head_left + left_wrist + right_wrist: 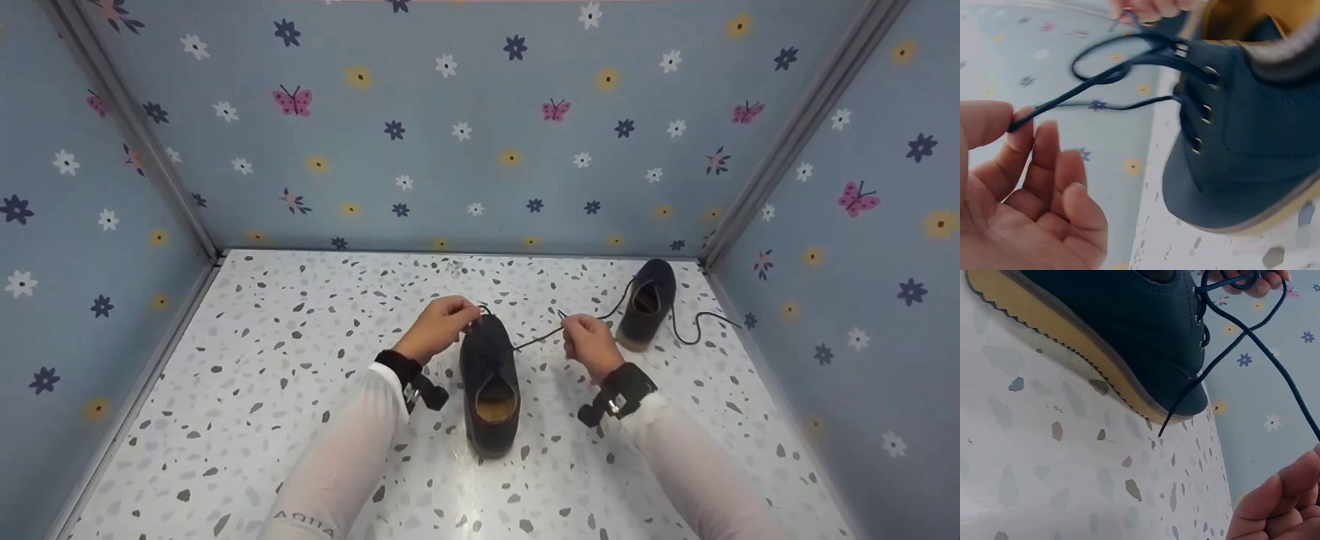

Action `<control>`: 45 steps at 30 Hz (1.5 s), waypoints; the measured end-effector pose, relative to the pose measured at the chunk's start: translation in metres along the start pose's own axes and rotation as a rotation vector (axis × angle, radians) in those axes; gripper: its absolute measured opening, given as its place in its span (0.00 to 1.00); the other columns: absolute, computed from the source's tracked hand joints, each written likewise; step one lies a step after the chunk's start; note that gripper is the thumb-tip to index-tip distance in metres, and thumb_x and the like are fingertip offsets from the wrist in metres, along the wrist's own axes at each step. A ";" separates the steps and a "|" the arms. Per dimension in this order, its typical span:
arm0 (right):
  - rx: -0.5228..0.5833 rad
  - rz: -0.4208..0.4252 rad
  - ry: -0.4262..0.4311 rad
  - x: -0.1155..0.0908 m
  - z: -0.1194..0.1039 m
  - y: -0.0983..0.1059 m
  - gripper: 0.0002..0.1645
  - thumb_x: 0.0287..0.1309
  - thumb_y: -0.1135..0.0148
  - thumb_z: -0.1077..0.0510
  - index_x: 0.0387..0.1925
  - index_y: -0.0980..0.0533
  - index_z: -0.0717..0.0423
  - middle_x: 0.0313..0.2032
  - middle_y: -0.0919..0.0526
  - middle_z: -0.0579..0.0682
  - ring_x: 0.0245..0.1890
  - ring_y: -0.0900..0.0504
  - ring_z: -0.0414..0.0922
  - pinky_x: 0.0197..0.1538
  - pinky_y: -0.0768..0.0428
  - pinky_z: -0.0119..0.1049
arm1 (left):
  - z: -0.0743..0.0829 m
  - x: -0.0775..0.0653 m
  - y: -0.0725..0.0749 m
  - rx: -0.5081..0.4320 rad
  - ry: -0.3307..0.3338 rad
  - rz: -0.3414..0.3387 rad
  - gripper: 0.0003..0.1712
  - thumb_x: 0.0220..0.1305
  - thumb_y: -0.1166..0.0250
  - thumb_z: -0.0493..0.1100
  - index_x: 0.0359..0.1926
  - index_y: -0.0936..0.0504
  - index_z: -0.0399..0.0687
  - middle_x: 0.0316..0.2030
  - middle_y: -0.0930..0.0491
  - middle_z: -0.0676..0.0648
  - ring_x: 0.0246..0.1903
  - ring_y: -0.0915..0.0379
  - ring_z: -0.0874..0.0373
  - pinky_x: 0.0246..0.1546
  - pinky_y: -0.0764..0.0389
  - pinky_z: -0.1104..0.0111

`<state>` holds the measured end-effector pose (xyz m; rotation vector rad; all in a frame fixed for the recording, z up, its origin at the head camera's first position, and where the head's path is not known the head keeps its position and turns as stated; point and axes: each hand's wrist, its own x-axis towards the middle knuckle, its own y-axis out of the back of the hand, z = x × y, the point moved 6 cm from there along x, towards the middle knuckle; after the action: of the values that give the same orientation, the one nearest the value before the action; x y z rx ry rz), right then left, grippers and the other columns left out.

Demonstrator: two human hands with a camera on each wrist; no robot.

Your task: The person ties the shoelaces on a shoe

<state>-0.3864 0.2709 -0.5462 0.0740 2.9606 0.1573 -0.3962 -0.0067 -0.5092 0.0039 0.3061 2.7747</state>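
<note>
In front of the person, a dark navy lace-up shoe with a tan ridged sole [489, 358] sits upright near the middle of a white surface flecked with grey chips [300, 390], toe toward the back and heel toward the wearer of the cameras. Its round dark-blue lace [1078, 89] comes out of metal eyelets [1207, 114] and makes a loose loop above them. The left hand [441, 328], beside the toe, pinches one length between thumb and forefinger, the other fingers loosely bent. The right hand [592, 345], well out to the other side, pinches another length with its fingertips, and the cord runs straight across to it, a short bit poking up past the fingers. From the right wrist's side I see a lace tip hanging by the toe.

There's a broad stretch of flecked surface on the shoe's left, reaching to the blue flowered left panel [67, 262], and a good strip ahead of the toe before the flowered back panel [480, 90]. It's tighter on the right: a second dark shoe [643, 324] stands just beyond the right hand, near the back corner, its trailing lace [687, 343] reaching the edge along the flowered right panel [877, 285]. Whether its other lace touches the right hand, I can't tell.
</note>
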 end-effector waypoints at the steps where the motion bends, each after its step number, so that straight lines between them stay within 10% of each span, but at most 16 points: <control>1: 0.014 0.005 0.000 0.000 -0.001 0.003 0.16 0.75 0.46 0.57 0.28 0.28 0.55 0.21 0.28 0.44 0.21 0.29 0.40 0.30 0.25 0.33 | -0.001 -0.001 0.001 -0.057 0.010 -0.010 0.12 0.77 0.41 0.47 0.37 0.19 0.46 0.36 0.19 0.50 0.36 0.24 0.53 0.35 0.26 0.69; 9: 0.173 0.056 0.002 -0.003 -0.011 0.025 0.15 0.76 0.47 0.59 0.28 0.28 0.54 0.23 0.27 0.44 0.23 0.28 0.38 0.30 0.25 0.30 | -0.014 -0.011 0.013 -0.452 0.070 -0.067 0.13 0.82 0.51 0.44 0.37 0.27 0.46 0.37 0.15 0.48 0.31 0.24 0.57 0.32 0.27 0.68; 19: 0.269 0.110 0.017 -0.003 -0.015 0.063 0.16 0.78 0.48 0.57 0.29 0.28 0.56 0.26 0.26 0.45 0.25 0.28 0.39 0.33 0.25 0.31 | -0.029 -0.021 0.050 -0.633 0.089 0.107 0.17 0.85 0.54 0.49 0.37 0.27 0.48 0.29 0.19 0.51 0.28 0.24 0.58 0.32 0.26 0.68; 33: 0.330 0.162 -0.084 -0.031 -0.006 0.105 0.11 0.80 0.54 0.54 0.40 0.30 0.55 0.31 0.28 0.44 0.29 0.27 0.39 0.39 0.24 0.34 | -0.074 -0.056 0.097 -0.536 0.176 0.175 0.23 0.85 0.56 0.54 0.36 0.27 0.46 0.25 0.20 0.52 0.27 0.23 0.57 0.33 0.23 0.68; 45: 0.331 0.313 -0.163 -0.033 0.019 0.135 0.15 0.76 0.48 0.57 0.30 0.26 0.54 0.27 0.25 0.45 0.28 0.26 0.40 0.36 0.22 0.37 | -0.112 -0.071 0.108 -0.368 0.399 0.191 0.23 0.85 0.55 0.52 0.34 0.26 0.45 0.23 0.19 0.53 0.23 0.22 0.59 0.25 0.25 0.70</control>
<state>-0.3448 0.4052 -0.5440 0.5647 2.7626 -0.2868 -0.3704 -0.1532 -0.5931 -0.6462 -0.1215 2.9614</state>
